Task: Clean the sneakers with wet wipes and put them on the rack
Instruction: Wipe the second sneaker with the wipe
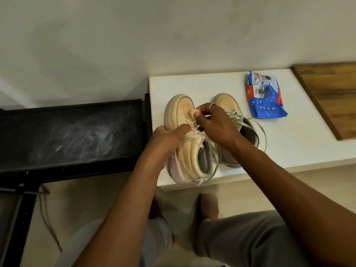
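Note:
Two cream sneakers stand side by side on a white table, toes pointing away from me. My left hand grips the left sneaker at its side, thumb lying across the laces. My right hand pinches a small wad of wipe against the left sneaker's toe area, near the laces. The right sneaker is partly hidden behind my right hand and wrist. A blue pack of wet wipes lies on the table to the right of the sneakers.
A black rack with a dusty top shelf stands directly left of the table. A wooden board lies at the table's right end. A white wall rises behind. My knees and a loose lace on the floor sit below.

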`<action>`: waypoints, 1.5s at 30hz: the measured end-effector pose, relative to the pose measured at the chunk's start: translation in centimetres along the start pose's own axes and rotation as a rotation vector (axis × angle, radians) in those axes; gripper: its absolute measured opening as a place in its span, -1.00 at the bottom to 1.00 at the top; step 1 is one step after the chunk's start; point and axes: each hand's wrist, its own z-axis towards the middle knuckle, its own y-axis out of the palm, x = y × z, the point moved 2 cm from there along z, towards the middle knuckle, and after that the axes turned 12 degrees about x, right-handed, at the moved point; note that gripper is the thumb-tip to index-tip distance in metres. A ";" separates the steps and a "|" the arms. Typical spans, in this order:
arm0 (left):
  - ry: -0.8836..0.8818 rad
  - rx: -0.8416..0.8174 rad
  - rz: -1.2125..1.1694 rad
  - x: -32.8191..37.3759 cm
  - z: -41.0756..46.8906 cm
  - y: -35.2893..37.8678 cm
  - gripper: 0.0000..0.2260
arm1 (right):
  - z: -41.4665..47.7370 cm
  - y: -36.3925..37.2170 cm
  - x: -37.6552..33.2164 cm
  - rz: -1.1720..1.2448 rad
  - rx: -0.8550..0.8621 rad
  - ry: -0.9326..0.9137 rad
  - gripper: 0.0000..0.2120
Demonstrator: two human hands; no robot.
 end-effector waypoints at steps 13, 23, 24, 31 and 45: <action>0.149 0.070 -0.222 0.6 -0.4 -0.3 -0.67 | -1.3 0.4 -6.0 -0.194 0.184 -0.728 -0.84; 0.171 0.090 -0.171 0.6 -1.0 0.1 -0.58 | -1.4 0.6 -6.6 -0.289 0.004 -0.778 -0.81; 0.176 0.085 -0.177 0.6 -0.9 0.1 -0.58 | -1.7 0.6 -6.4 -0.307 -0.054 -0.807 -0.80; 0.134 0.071 -0.168 0.3 -1.3 0.1 -0.49 | 0.2 -1.0 -5.4 -0.318 0.132 -0.777 -0.78; 0.128 0.049 -0.210 0.5 -0.9 0.1 -0.47 | -1.2 -0.4 -5.0 -0.330 -0.048 -0.793 -0.75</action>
